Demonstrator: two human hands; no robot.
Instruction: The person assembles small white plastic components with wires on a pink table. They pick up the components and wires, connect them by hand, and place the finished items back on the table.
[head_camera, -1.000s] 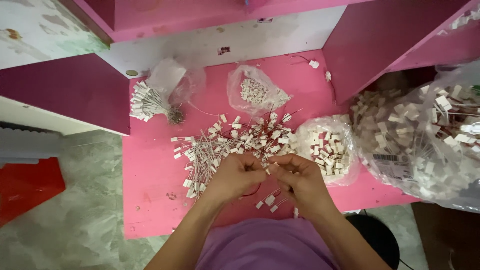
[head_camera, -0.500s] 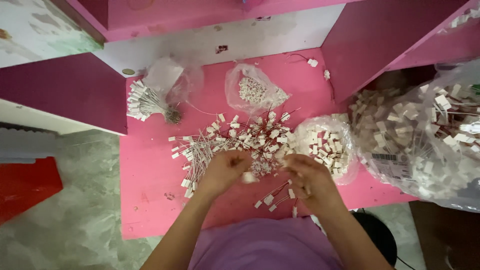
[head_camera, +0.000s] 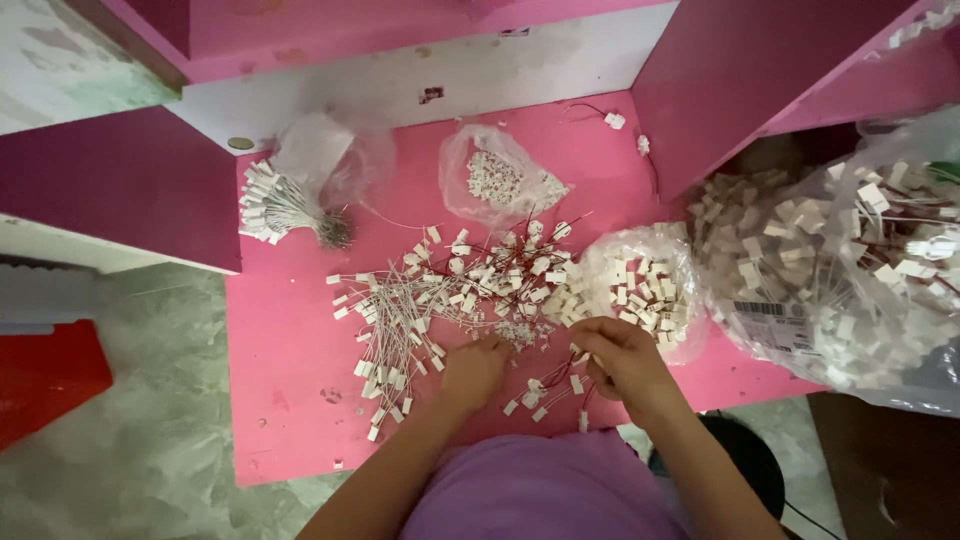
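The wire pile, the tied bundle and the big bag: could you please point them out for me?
wire pile (head_camera: 440, 290), head view, the middle of the loose heap.
tied bundle (head_camera: 275, 205), head view, its white connector end.
big bag (head_camera: 840, 260), head view, its clear plastic front.

A bundle (head_camera: 275, 205) of white-tipped wires lies at the back left of the pink table (head_camera: 290, 400), half in a clear bag (head_camera: 325, 150), with a coin (head_camera: 240, 143) just behind it. A small bag (head_camera: 495, 180) of white parts sits mid-back, and a big sack (head_camera: 850, 260) of white plugs bulges on the right. A red bin (head_camera: 45, 375) stands on the grey floor (head_camera: 150, 450) to the left.
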